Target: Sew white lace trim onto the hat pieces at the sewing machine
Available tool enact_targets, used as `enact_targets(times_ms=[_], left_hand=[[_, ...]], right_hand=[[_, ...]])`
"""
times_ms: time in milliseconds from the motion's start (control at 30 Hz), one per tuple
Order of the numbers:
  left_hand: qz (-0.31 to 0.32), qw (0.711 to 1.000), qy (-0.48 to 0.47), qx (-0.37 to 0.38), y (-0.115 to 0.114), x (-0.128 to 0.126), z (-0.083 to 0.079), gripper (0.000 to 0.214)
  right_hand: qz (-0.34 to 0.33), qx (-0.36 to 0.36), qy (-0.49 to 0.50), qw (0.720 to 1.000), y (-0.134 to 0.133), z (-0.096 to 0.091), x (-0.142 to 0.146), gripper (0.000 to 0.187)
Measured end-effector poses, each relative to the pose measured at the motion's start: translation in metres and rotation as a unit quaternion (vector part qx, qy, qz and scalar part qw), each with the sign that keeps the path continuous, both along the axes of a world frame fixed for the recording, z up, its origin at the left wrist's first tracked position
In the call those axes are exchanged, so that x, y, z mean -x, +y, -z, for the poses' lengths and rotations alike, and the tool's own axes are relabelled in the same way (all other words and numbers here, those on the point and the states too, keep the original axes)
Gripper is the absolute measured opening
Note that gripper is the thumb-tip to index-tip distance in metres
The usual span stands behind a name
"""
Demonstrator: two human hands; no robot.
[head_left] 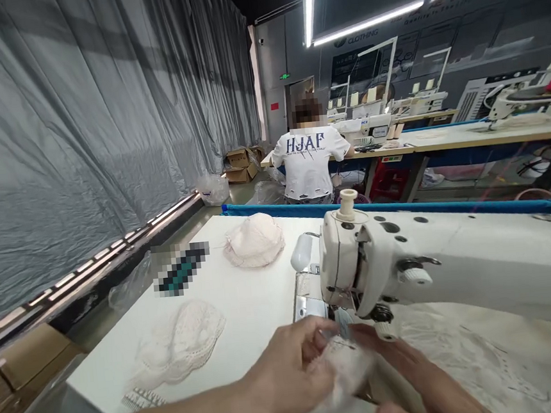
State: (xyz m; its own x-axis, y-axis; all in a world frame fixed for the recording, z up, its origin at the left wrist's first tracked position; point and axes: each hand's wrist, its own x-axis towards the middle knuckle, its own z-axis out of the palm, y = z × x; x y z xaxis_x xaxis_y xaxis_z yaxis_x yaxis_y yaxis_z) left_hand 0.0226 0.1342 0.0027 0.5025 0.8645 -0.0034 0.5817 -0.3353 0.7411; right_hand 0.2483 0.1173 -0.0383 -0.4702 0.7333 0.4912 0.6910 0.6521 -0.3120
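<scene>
A white sewing machine stands on the table, its needle area partly hidden behind my fingers. Just in front of the presser foot, my left hand pinches a piece of white lace fabric, which is blurred. My right hand lies on the other side of this fabric, fingers stretched toward the needle and thumb apart, lower down. Farther left on the table rest a pale padded bra cup and a lace-covered cup piece.
More white fabric lies heaped under the machine arm at right. A printed ruler strip is at the table's near left edge. A blue bar runs along the back edge. Beyond it sits a person in a white shirt.
</scene>
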Motion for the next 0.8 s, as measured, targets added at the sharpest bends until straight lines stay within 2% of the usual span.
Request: enact_targets(times_ms=[67, 100, 167, 233, 300, 333, 400, 467, 533, 633, 800], left_hand=[[-0.053, 0.975, -0.137, 0.169, -0.012, -0.003, -0.006, 0.048], [-0.074, 0.96, -0.161, 0.215, -0.014, -0.003, -0.005, 0.051], [-0.085, 0.961, -0.13, 0.227, -0.014, -0.001, -0.001, 0.06], [-0.044, 0.988, -0.055, 0.134, -0.01, 0.005, 0.006, 0.065], [0.016, 0.999, 0.002, -0.032, -0.005, 0.01, 0.013, 0.063], [0.041, 0.992, 0.024, -0.117, -0.003, 0.011, 0.016, 0.061], [0.086, 0.963, 0.067, -0.248, 0.004, 0.011, 0.021, 0.055], [0.131, 0.929, 0.111, -0.328, 0.012, 0.009, 0.027, 0.046], [0.163, 0.902, 0.133, -0.377, 0.021, 0.008, 0.034, 0.034], [0.178, 0.882, 0.133, -0.415, 0.028, 0.01, 0.04, 0.023], [0.191, 0.863, 0.144, -0.444, 0.024, 0.017, 0.037, 0.018]], right_hand=[[-0.034, 0.12, 0.066, 0.99, -0.001, 0.001, 0.005, 0.049], [-0.029, 0.168, 0.093, 0.981, 0.0, 0.001, 0.007, 0.043], [0.018, 0.198, 0.114, 0.973, 0.002, 0.004, 0.009, 0.031], [0.083, 0.122, 0.084, 0.985, 0.004, 0.005, 0.011, 0.026], [0.131, -0.012, 0.016, 0.991, 0.004, 0.003, 0.014, 0.026], [0.137, -0.067, -0.016, 0.988, 0.003, 0.002, 0.016, 0.026], [0.121, -0.118, -0.068, 0.983, 0.0, 0.0, 0.022, 0.026], [0.092, -0.123, -0.097, 0.983, -0.002, 0.001, 0.027, 0.027], [0.075, -0.128, -0.112, 0.983, -0.004, 0.007, 0.03, 0.029], [0.038, -0.12, -0.135, 0.983, -0.001, 0.014, 0.026, 0.028], [-0.038, 0.008, -0.136, 0.99, 0.011, 0.007, 0.013, 0.026]])
